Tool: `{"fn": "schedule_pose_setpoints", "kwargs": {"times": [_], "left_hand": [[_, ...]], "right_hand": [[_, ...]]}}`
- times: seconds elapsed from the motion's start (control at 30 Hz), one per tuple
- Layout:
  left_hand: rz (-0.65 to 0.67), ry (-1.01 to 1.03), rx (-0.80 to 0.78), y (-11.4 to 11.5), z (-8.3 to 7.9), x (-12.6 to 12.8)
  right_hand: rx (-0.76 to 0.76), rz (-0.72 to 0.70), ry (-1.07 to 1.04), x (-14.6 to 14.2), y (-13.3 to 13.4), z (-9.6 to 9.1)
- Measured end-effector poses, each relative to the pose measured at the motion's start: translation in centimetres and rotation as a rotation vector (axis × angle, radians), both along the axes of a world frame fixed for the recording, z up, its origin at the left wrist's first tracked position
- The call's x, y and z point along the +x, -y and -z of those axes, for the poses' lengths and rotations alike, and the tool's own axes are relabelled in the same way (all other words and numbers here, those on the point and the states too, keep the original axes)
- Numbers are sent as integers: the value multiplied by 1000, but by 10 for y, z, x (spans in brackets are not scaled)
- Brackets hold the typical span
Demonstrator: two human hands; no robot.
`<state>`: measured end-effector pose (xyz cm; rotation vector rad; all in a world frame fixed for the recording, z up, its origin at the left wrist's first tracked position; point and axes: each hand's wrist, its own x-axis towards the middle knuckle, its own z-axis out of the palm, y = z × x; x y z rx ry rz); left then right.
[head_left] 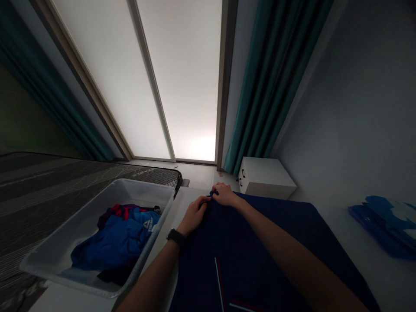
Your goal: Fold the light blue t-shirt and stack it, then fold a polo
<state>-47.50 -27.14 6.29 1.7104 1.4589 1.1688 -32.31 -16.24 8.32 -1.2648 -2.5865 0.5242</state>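
A dark navy garment [269,225] with thin red and white stripes lies spread over the white table in front of me. At its far edge my left hand [196,212], with a black watch on the wrist, has its fingers closed on the cloth. Beside it my right hand [224,193] pinches the same edge, the two hands' fingertips almost meeting. The cloth is bunched a little between and below them. What kind of garment it is I cannot tell for certain.
A translucent plastic bin [82,210] at left holds blue, red and dark clothes. Blue folded clothes [386,223] lie at the table's right. Beyond stand a white drawer cabinet [266,173], teal curtains [264,86] and a frosted sliding door [188,78]. A dark mattress [48,182] lies behind the bin.
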Motion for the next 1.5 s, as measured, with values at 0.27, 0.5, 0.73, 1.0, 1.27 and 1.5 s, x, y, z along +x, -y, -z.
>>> {"fn": "schedule_pose_setpoints", "kwargs": {"times": [0.27, 0.5, 0.73, 1.0, 1.27, 1.5], "left_hand": [[4, -52, -2, 0, 0, 0], [15, -73, -14, 1, -3, 2], [19, -93, -15, 2, -5, 3], [11, -96, -6, 2, -2, 2], [22, -141, 119, 0, -25, 15], [73, -488, 157, -7, -52, 38]], "right_hand": [[19, -158, -279, 50, 18, -20], [24, -42, -240, 93, 39, -2], [-38, 141, -130, 89, 37, 3], [-226, 141, -448, 71, 33, -7], [-199, -4, -535, 64, 47, -26], [-32, -120, -472, 69, 53, -26]]}}
